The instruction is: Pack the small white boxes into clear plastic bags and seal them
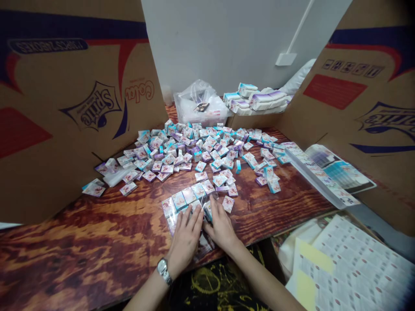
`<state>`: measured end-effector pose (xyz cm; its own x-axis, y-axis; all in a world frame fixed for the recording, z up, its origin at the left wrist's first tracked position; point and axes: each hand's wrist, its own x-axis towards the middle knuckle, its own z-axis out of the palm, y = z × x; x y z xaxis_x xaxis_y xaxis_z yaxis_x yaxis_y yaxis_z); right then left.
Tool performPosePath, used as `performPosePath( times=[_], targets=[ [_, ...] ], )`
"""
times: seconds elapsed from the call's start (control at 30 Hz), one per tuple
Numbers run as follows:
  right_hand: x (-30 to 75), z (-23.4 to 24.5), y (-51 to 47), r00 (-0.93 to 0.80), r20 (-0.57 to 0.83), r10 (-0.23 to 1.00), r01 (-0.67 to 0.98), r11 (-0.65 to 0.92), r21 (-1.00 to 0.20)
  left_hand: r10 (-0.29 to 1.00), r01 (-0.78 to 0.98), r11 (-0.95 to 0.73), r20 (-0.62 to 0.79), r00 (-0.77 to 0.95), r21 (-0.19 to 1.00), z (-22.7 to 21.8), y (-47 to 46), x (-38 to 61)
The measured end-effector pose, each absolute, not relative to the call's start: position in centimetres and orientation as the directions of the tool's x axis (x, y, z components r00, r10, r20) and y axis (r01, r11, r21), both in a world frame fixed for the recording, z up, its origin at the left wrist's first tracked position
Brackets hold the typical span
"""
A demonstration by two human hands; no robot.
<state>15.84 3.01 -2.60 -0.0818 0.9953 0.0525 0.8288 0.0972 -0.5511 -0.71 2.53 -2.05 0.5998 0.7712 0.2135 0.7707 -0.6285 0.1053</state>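
A block of small printed boxes [179, 200] in white, light blue and purple lies near the table's front edge, under shiny clear plastic film [189, 194]. My left hand [185, 242], with a silver watch [164, 271] at its wrist, rests palm down on the block with fingers stretched forward. Close beside it, my right hand [222, 226] touches the block's right side, fingers extended and thumb towards the left hand. The hands hide the block's near right part. Just beyond lies a loose small box [228, 204] and a wide heap of similar small boxes [194, 147].
Tall cardboard cartons stand left [65, 129] and right [324, 112] of the wooden table [106, 242]. At the back are a clear plastic bag [201, 106] and wrapped packs [267, 101]. Long printed strips [317, 172] lie right, above printed sheets [353, 268].
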Motion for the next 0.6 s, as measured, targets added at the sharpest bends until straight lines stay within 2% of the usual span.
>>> performPosePath(
  times=[0.07,0.17,0.4,0.6],
  targets=[
    [16.5,-3.0,2.5,-0.114,0.118,0.986,0.763,0.163,-0.625,0.769,0.766,-0.632,0.212,0.603,0.115,-2.0,2.6,-0.7],
    [17.3,-4.1,1.9,-0.081,0.194,0.978,0.732,0.190,-0.654,0.770,0.766,-0.632,0.210,0.602,0.119,-2.1,2.6,-0.7],
    [17.7,-5.3,2.8,-0.140,0.302,0.943,0.756,0.299,-0.583,0.765,0.761,-0.638,0.217,0.607,0.121,-2.4,2.7,-0.8],
    [17.7,-4.8,3.5,-0.086,0.310,0.947,0.779,0.258,-0.571,0.767,0.762,-0.634,0.223,0.601,0.127,-2.5,2.9,-0.7]
  ],
)
